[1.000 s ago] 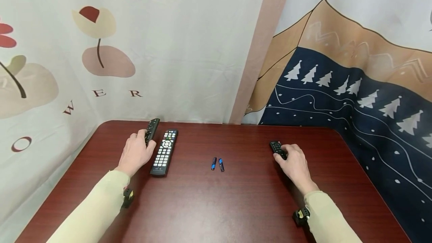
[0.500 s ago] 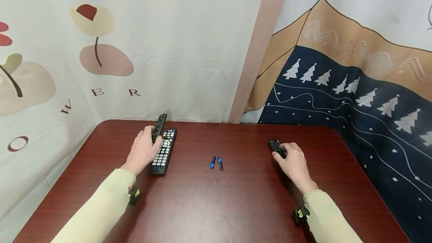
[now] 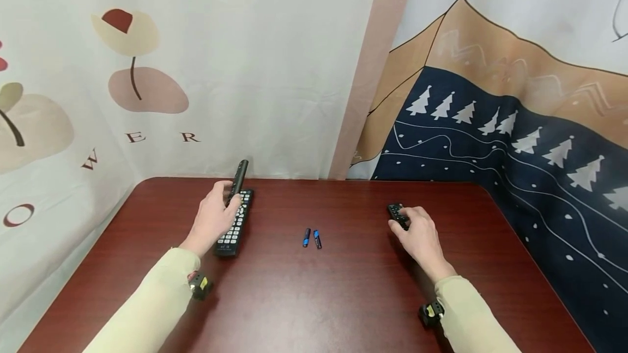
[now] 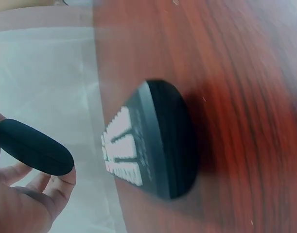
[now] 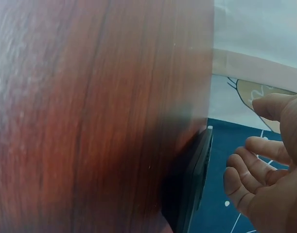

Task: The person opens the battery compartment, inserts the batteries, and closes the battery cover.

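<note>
My left hand (image 3: 211, 219) grips a slim black remote control (image 3: 239, 176), its far end pointing up and away. In the left wrist view this remote (image 4: 36, 148) is raised off the table, thumb and fingers on either side. Below and beside it lies a larger remote control (image 3: 228, 241) with rows of white buttons, partly covered by my left hand in the head view. At the right, my right hand (image 3: 419, 238) hovers over a small black remote control (image 3: 395, 212). A gap shows between its loosely bent fingers and that remote (image 5: 199, 174) in the right wrist view.
Two small blue-and-black batteries (image 3: 306, 237) lie side by side near the middle of the reddish-brown table (image 3: 314, 298). Behind the table's far edge hangs a pale printed curtain (image 3: 255, 70), with a navy tree-patterned cloth (image 3: 451, 146) to the right.
My left hand has carried the slim remote to the right, from beside the larger remote to overlapping it in the head view. My right hand stays by the small remote.
</note>
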The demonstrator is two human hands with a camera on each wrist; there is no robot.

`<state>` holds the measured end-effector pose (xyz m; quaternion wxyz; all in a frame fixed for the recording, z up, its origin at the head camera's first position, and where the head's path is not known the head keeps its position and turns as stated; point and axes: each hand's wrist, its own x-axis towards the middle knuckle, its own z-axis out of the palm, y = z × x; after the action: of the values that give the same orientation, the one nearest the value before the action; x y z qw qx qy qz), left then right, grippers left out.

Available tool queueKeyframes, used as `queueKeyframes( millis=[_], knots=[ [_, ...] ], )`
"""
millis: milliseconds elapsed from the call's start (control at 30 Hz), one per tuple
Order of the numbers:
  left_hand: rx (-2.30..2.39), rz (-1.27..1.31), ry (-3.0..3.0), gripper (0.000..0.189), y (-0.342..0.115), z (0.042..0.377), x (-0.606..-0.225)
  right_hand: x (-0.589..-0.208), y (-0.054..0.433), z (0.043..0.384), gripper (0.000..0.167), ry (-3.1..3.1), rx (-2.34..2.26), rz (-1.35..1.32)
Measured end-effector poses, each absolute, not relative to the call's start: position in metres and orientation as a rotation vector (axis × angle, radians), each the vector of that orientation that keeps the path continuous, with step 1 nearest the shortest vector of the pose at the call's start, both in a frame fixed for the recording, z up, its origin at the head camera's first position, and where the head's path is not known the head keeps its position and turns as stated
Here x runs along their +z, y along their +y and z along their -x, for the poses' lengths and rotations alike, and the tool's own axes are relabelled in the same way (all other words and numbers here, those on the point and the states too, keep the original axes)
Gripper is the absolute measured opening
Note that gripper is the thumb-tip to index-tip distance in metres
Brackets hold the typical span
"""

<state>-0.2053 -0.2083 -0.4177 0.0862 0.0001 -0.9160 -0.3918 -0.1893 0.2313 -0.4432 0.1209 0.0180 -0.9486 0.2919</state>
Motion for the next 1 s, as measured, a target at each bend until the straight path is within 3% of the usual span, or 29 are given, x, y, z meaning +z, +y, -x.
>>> queueKeyframes(
  millis=[600,1000],
  knots=[
    [-1.543,-0.02,-2.635,0.052,-0.192,0.208,-0.415,-0.443,0.218,0.191,0.037,-2.768,0.908,-0.078],
    [-1.965,-0.166,-2.414,0.048,-0.185,0.21,-0.416,-0.447,0.212,0.191,0.037,-2.739,0.917,-0.13]
  ],
)
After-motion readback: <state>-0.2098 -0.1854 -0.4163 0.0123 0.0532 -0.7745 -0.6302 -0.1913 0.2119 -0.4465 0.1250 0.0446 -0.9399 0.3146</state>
